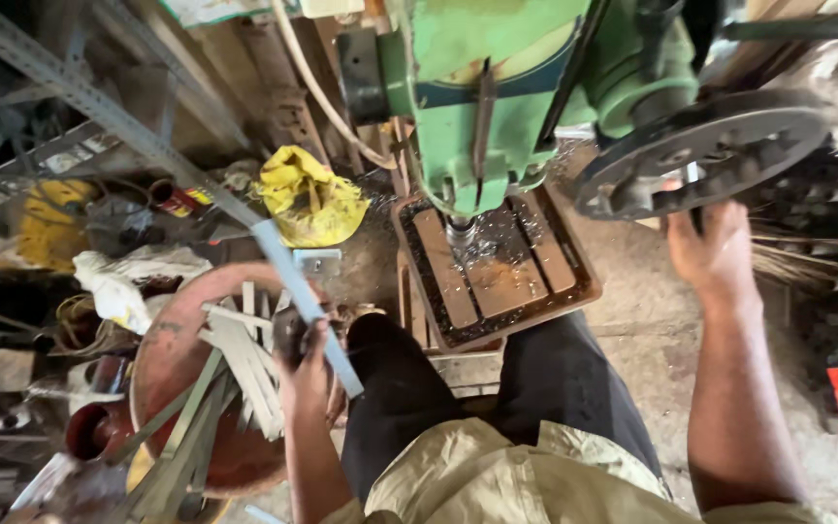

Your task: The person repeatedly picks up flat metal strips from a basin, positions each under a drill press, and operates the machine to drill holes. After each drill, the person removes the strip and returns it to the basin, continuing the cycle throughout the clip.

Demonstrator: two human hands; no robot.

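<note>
My left hand (305,361) grips a long grey slotted angle bar (295,281) near its lower end. The bar runs up and left across the view. My right hand (713,252) is closed on the handle of a dark round handwheel (700,153) on a green drill press (497,92). Under the drill bit lies a rusty slotted machine table (497,267) strewn with metal shavings. My legs in dark trousers reach toward the machine's base.
A round rusty drum top (172,359) at lower left holds several short flat metal strips (244,354). A yellow cloth (307,199) lies behind it. Clutter, cans and metal racks fill the left side. Stacked dark rods (826,281) sit at right.
</note>
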